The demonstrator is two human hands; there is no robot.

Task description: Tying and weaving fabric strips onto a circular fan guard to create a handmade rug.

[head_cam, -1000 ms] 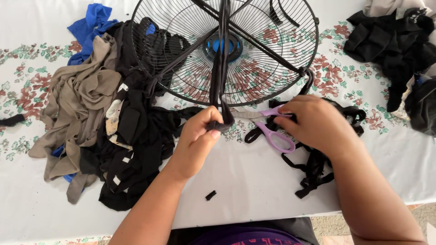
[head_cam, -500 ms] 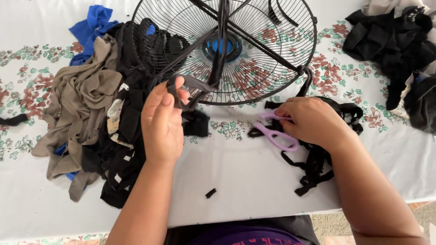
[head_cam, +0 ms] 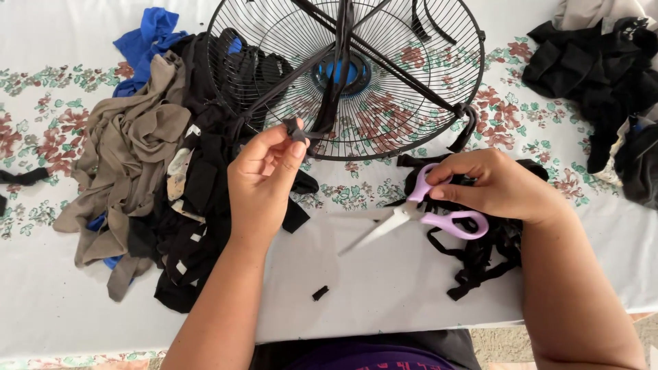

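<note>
Two hands at work on black fabric strips tied across a fan grille.

I hold my left hand (head_cam: 264, 179) raised with its fingers (head_cam: 296, 147) pinched on the free end of a black strip (head_cam: 296, 129) that runs to the wire fan grille (head_cam: 384, 137), so the strip is taut. My right hand (head_cam: 497, 185) grips the purple-handled scissors (head_cam: 418, 218) low over the white surface (head_cam: 384, 281), blades slightly parted, pointing left. Spare cloth (head_cam: 130, 157) lies far left.

Left hand (head_cam: 264, 175) raised, thumb and fingertips pinching the end of a black strip (head_cam: 296, 130) tied on the wire fan guard (head_cam: 439, 103). Right hand (head_cam: 497, 186) holds lilac-handled scissors (head_cam: 411, 216), blades shut, tips toward the left. Small black scrap (head_cam: 320, 292) lies on the bench (head_cam: 384, 288). Cloth heap (head_cam: 151, 171) at left.
</note>
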